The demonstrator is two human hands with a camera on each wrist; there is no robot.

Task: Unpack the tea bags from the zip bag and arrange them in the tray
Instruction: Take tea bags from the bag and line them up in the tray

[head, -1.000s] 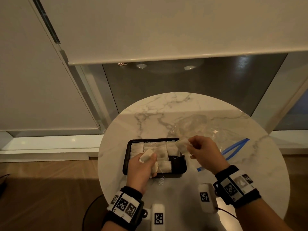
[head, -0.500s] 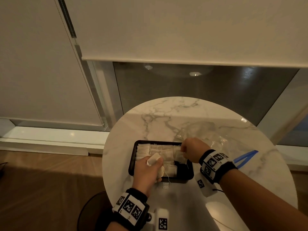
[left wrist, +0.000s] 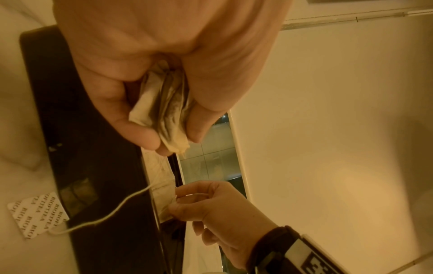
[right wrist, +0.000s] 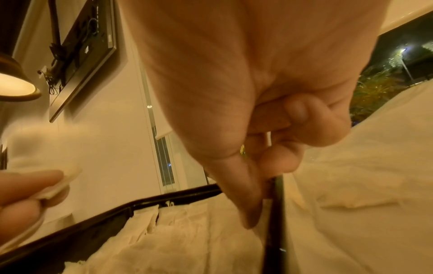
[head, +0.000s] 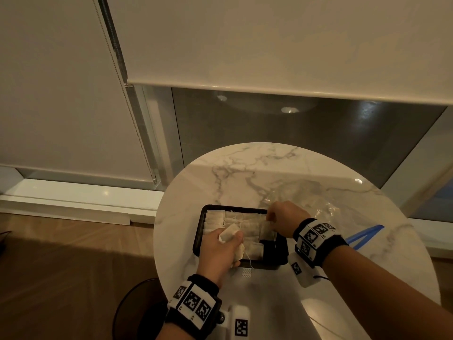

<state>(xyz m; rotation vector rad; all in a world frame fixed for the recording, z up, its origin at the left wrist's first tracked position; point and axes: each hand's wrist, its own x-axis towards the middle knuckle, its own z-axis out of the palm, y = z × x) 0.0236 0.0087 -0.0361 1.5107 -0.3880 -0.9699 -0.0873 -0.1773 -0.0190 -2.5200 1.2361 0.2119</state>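
Note:
A black tray holding several pale tea bags sits on the round marble table. My left hand hovers over the tray's near left part and grips a small stack of tea bags between thumb and fingers. My right hand is at the tray's right end and pinches the edge of one tea bag, which hangs down into the tray; the pinch shows in the left wrist view. The clear zip bag with its blue zip lies crumpled to the right, behind my right wrist.
A paper tag on a string lies on the table just in front of the tray. The marble table's edge is close on the left, above wooden floor. A window with a roller blind stands behind the table.
My right hand has carried its tea bag left from beside the zip bag and lowered it into the tray's right end. The left hand has held its stack in place.

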